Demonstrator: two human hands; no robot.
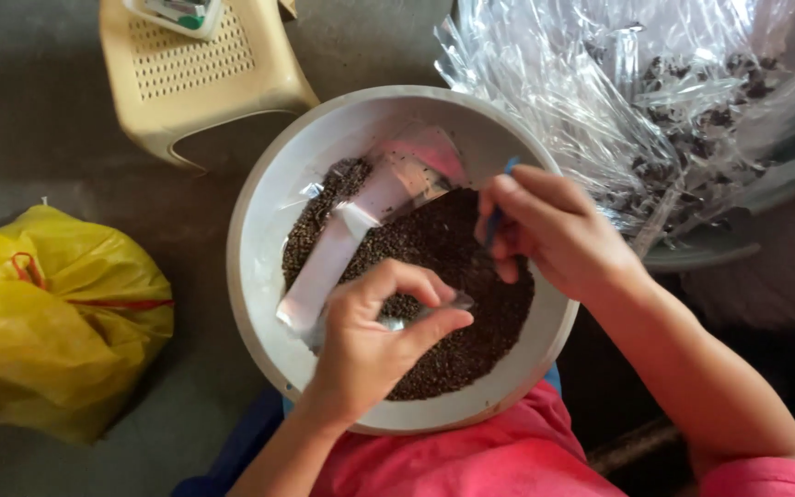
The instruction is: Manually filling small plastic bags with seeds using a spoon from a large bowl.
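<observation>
A wide white bowl (259,239) rests on my lap, half full of small dark seeds (457,267). My left hand (374,340) pinches the mouth of a small clear plastic packet (420,313) over the seeds. My right hand (545,230) hovers above the seeds with its fingers closed around a small blue scoop (499,207), mostly hidden by the fingers. A stack of empty clear packets (361,221) lies tilted inside the bowl on its left side.
A heap of clear packets with dark seeds in them (655,101) fills a grey basin (738,221) at the upper right. A cream plastic stool (195,74) stands at the top left. A tied yellow plastic bag (48,313) sits on the grey floor at left.
</observation>
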